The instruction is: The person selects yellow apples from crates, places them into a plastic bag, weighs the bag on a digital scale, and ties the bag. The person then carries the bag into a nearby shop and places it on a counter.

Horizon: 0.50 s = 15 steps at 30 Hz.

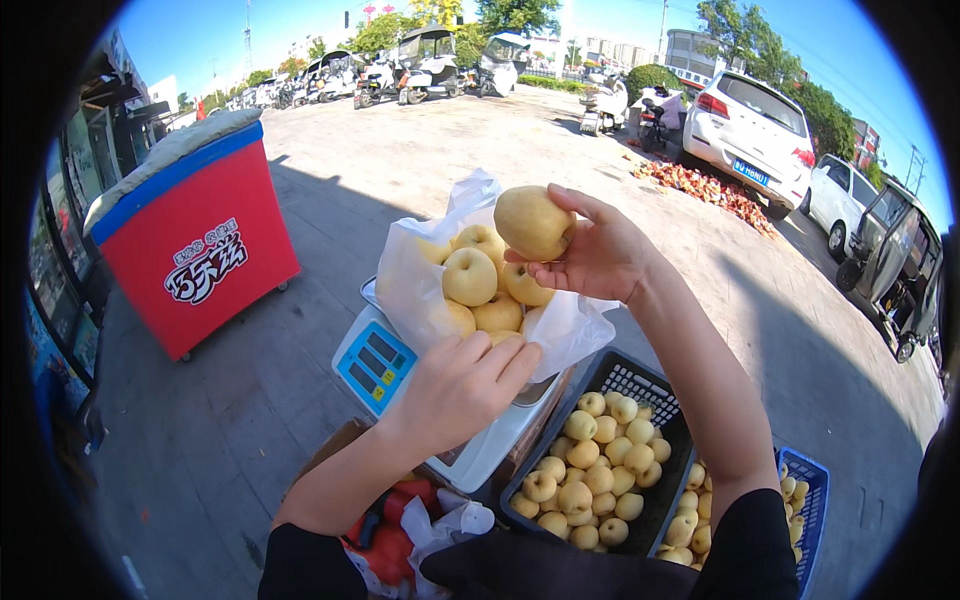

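Yellow fruits point(470, 277), apples or Asian pears, fill a translucent white plastic bag point(405, 274). The bag rests on a white electronic scale point(375, 364) with a blue display panel. My right hand point(600, 247) holds one more yellow fruit point(531, 223) above the bag's far right side, thumb on top and fingers beneath. At the bag's near rim, my left hand point(466, 386) has its fingers curled over the plastic, and its fingertips are mostly hidden.
Right of the scale stands a black plastic crate point(645, 517) of similar fruit, with a blue crate point(814, 480) beyond. Red items and crumpled plastic point(442, 525) lie below my left forearm. A red chest freezer point(202, 247) stands left. Parked vehicles point(750, 135) line the background.
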Available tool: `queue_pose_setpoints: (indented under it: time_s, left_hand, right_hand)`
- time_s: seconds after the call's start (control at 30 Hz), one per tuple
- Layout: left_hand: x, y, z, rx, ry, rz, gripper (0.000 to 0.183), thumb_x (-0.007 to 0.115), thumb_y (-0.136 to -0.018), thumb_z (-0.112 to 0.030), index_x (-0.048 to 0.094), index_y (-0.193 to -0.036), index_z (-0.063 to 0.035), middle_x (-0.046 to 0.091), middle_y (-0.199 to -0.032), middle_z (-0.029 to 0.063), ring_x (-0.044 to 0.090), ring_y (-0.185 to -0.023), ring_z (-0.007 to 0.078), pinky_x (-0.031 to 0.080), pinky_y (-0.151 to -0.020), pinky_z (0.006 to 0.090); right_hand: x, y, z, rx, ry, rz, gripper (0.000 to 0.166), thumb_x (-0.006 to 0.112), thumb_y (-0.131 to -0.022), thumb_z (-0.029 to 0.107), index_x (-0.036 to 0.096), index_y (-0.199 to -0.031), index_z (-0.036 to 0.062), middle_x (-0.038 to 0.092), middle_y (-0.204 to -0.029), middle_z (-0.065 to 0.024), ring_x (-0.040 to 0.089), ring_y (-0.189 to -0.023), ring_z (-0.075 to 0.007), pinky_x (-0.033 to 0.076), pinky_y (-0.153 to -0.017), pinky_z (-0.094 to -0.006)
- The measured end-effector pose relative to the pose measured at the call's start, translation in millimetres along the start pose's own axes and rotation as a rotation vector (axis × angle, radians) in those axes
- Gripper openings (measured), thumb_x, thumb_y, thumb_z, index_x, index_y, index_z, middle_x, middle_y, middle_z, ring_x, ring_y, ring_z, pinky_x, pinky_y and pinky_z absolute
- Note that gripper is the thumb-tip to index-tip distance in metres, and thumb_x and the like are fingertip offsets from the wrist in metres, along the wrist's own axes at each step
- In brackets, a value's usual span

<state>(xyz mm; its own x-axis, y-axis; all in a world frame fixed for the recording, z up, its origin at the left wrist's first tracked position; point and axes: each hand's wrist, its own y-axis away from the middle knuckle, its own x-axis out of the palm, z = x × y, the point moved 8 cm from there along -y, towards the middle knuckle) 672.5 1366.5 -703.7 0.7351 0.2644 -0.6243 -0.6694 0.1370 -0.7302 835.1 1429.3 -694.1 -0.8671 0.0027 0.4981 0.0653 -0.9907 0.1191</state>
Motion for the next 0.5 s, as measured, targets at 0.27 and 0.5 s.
queue_pose_setpoints:
  time_s: [0.27, 0.5]
  left_hand:
    - [-14.5, 10.6, -5.7, -0.021, 0.071, -0.115, 0.028, 0.065, -0.064, -0.009, 0.065, -0.092, -0.0060, 0.066, -0.083, 0.0002, 0.057, -0.067, 0.0151, 0.044, -0.056, 0.0269]
    - [-13.1, 5.0, -6.4, -0.013, 0.088, -0.161, 0.025, 0.068, -0.066, -0.009, 0.065, -0.091, -0.0074, 0.066, -0.081, 0.0000, 0.058, -0.071, 0.0165, 0.045, -0.061, 0.0291]
  right_hand:
    - [12.7, 17.4, -7.1, 0.010, 1.065, -0.192, 0.075, 0.082, -0.056, 0.025, 0.054, -0.119, -0.0030, 0.061, -0.106, -0.0168, 0.059, -0.099, -0.0253, 0.046, -0.088, -0.0318]
    - [23.4, 12.3, -22.1, -0.310, 1.725, -0.175, 0.069, 0.077, -0.064, 0.016, 0.050, -0.127, 0.0041, 0.052, -0.124, -0.0200, 0.051, -0.113, -0.0319, 0.040, -0.099, -0.0373]
